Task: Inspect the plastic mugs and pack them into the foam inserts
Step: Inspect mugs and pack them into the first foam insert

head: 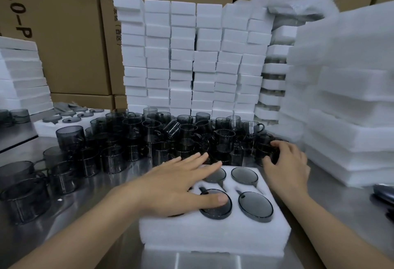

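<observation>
Head view: a white foam insert lies on the steel table at near centre, resting on a second foam piece. Four dark smoked plastic mugs sit upside down in its cut-outs, bases up: near-left mug, near-right mug, far-right mug and far-left mug.

The left hand lies flat and spread wide over the left half of the insert, palm down. Its thumb rests on the base of the near-left mug, and its fingertips reach the far-left mug. It grips nothing.

The right hand is at the far-right corner of the insert, fingers curled over a mug at the near edge of the loose pile; whether the grip is closed cannot be told.

The pile of loose mugs covers the table beyond the insert and spreads to the left. Behind it stand columns of stacked foam blocks. Larger foam sheets are stacked at right, and cardboard cartons stand at the far side.
</observation>
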Demonstrator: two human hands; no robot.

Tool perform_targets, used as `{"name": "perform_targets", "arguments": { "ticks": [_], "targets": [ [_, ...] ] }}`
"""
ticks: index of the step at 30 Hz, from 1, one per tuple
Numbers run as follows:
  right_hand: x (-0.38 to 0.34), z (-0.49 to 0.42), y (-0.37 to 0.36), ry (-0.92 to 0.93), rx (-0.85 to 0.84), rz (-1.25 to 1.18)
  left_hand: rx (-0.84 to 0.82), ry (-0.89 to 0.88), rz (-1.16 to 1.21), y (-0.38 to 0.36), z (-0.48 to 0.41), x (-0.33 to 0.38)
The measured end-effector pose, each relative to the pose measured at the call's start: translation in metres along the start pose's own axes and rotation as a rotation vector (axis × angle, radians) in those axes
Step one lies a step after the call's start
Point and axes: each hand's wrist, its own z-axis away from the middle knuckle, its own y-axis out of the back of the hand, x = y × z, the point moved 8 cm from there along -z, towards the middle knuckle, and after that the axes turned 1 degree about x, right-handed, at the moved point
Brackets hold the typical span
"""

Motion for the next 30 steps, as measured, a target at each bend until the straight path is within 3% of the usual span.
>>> {"name": "perform_targets", "arguments": {
  "ticks": [5, 12, 21, 25, 30],
  "targets": [
    [0.006, 0.0, -0.01, -0.026, -0.136, 0.086, 0.052, -0.008, 0.025, 0.0, -0.001, -0.002],
    [0.004, 0.0, -0.009, -0.005, -0.092, 0.094, 0.374, -0.028, 0.318, 0.024, -0.001, -0.014],
    [-0.034, 0.005, 0.027, -0.014, 0.053, -0.218, 0.547, -0.005, 0.459, 0.035, -0.001, -0.033],
    [-0.074, 0.016, 0.059, 0.198, 0.135, -0.414, 0.654, -0.028, 0.443, 0.042, 0.002, -0.032],
    [-0.129, 0.053, 0.069, 0.597, 0.043, -0.565, 0.858, -0.078, 0.485, 0.064, 0.015, -0.026]
  ]
}}
